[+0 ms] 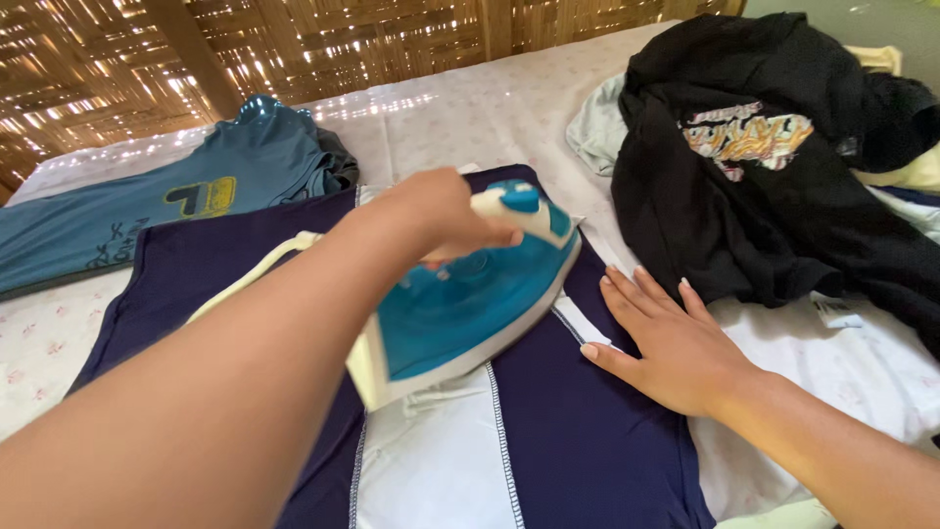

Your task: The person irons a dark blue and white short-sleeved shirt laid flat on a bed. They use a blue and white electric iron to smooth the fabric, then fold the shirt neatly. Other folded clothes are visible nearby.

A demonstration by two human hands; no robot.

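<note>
Left hand: grip closed around the handle of the iron, which sits flat on the navy garment w/ white panels, approx. mid-bench. Cord runs back from the iron, along the left forearm.

Right hand: open, palm down, fingers spread; holds nothing. It presses the navy fabric flat just beside the iron's right edge.

Surface: bench w/ pale patterned cover. Blue shirt lies flat at the far left, apart from the work. Black shirt is heaped at right, near the right hand, on top of other pale laundry.

Risks (judged from the layout):
- Burn: right fingertips sit close to the soleplate edge; a stroke to the right would meet them.
- Scorch: iron resting in one spot too long could mark the navy fabric or white panels.
- Creasing: fabric not held taut may fold under the plate.
- Snag: cord across the garment could drag it or catch the forearm.
- Black shirt's edge lies near the iron's path; could be ironed over.
</note>
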